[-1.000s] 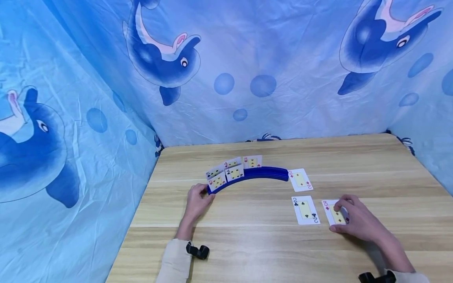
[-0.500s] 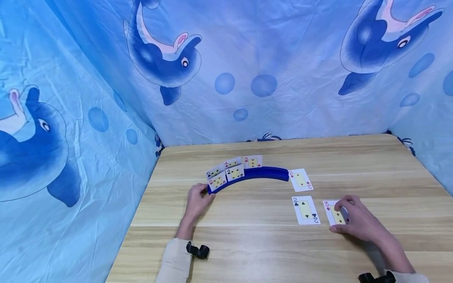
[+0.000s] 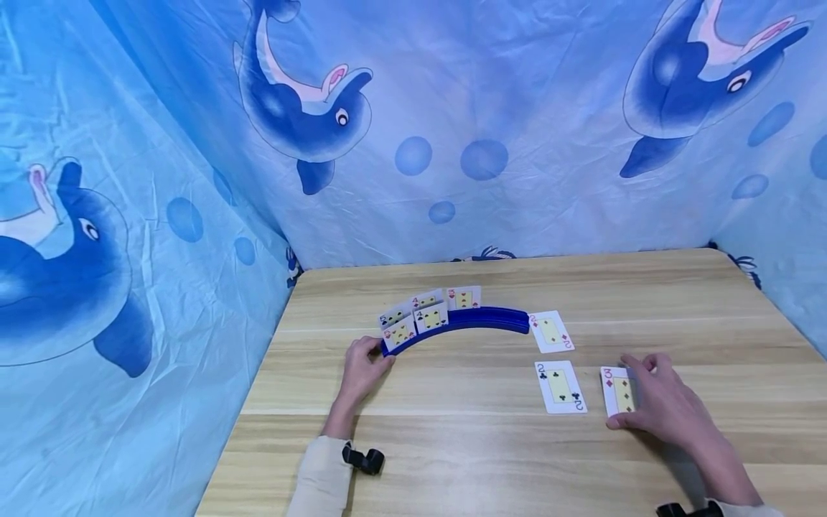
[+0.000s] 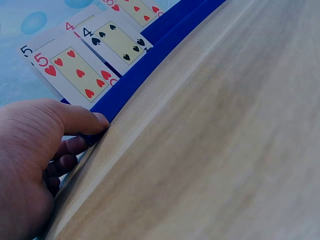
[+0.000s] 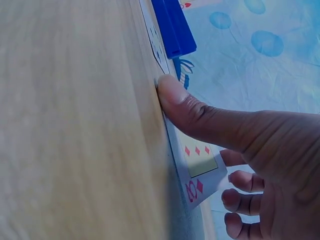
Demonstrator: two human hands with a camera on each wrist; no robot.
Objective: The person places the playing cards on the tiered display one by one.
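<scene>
My left hand [image 3: 364, 370] pinches the left end of a curved blue card holder [image 3: 491, 317], thumb on its front edge. In its slots stand the five of hearts [image 4: 80, 73], the four of spades [image 4: 117, 44], a black five and a red four behind them, and a three of hearts [image 3: 464, 297]. On the right, my right hand [image 3: 672, 402] grips the three of diamonds [image 3: 618, 391] with the thumb on its near edge and fingers at the far edge. The hand covers the card's right part. From the right wrist, the card [image 5: 200, 165] shows beyond the thumb.
Two of diamonds [image 3: 551, 332] lies face up beside the holder's right end. Two of clubs [image 3: 559, 388] lies just below it, left of my right hand. A wooden tabletop [image 3: 452, 445] carries everything. Blue dolphin-print cloth [image 3: 549, 208] hangs behind and at the sides.
My right fingers have shifted from the three of diamonds' face to its far edge, and the card has slid slightly right. The left hand stays at the holder's end.
</scene>
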